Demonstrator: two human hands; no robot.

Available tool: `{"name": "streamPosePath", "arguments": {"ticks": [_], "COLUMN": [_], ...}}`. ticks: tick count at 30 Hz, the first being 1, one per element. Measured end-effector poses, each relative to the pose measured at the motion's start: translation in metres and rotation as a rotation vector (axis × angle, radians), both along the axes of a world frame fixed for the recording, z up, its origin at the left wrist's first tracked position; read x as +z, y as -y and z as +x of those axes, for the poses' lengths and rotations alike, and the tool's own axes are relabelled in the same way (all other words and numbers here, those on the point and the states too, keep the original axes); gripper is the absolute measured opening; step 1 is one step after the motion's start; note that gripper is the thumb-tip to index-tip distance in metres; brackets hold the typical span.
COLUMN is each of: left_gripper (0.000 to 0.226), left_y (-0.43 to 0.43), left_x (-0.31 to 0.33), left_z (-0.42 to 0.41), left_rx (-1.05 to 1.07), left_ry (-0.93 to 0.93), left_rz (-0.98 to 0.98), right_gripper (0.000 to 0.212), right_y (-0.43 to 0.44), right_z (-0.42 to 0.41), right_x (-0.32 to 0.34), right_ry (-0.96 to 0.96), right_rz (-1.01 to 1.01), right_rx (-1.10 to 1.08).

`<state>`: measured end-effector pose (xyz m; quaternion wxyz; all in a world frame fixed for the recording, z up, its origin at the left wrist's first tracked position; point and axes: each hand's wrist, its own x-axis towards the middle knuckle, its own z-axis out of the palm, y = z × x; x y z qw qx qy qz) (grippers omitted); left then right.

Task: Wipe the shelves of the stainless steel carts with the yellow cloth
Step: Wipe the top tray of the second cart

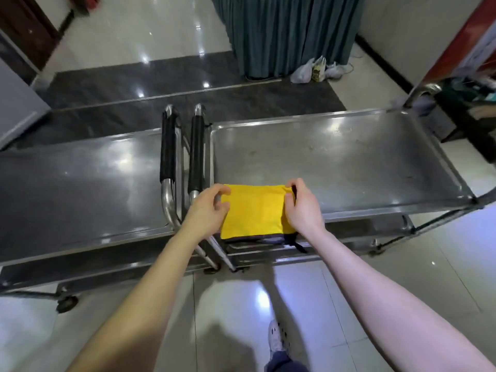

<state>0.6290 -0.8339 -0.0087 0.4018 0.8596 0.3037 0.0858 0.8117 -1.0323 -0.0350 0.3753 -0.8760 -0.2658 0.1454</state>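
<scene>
A folded yellow cloth (253,210) with a grey underside is held over the near left corner of the right stainless steel cart's top shelf (335,159). My left hand (208,210) pinches its left edge and my right hand (302,205) pinches its right edge near the far corner. The left stainless steel cart (80,183) stands beside it, top shelf bare. Lower shelves of both carts show only partly beneath the tops.
Two black-padded push handles (182,149) stand between the carts. A green curtain (284,33) and plastic bags (316,69) lie beyond on the glossy tile floor. A cluttered rack (469,103) is at far right. My shoe (276,336) is on the floor below.
</scene>
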Motion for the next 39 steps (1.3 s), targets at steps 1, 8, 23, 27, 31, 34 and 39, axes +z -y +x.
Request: {"name": "streamPosePath", "arguments": {"ticks": [1,8,23,27,31,34,39], "left_gripper": [0.027,0.049,0.067,0.068,0.043,0.034,0.055], "left_y": [-0.011,-0.099,-0.08,-0.089,-0.098,-0.096,-0.093], "left_x": [0.001,-0.012,-0.053,-0.046,-0.046,-0.049,-0.049], "left_z": [0.011,0.051,0.1,0.114,0.142,0.158,0.168], "left_rx": [-0.034,0.138,0.336,0.243,0.323,0.383,0.331], "left_ry": [-0.028,-0.041,-0.066,-0.169,-0.169,-0.153,-0.245], "left_rz": [0.063,0.426,0.067,0.113,0.124,0.11,0.233], "right_gripper": [0.031,0.066,0.077,0.08,0.083,0.081,0.081], "right_y": [-0.013,-0.064,-0.063,-0.05,-0.051,-0.055,-0.031], "right_z": [0.015,-0.004,0.005,0.022,0.039,0.054,0.085], "right_x": [-0.008,-0.087,-0.129,-0.126,-0.127,-0.128,-0.132], "right_ry": [0.005,0.127,0.221,0.244,0.321,0.352,0.339], "right_rz": [-0.113,-0.551,-0.686,-0.671,-0.589,-0.538,-0.493], "right_rx": [0.057,0.272,0.2,0.243,0.266,0.271,0.336]}}
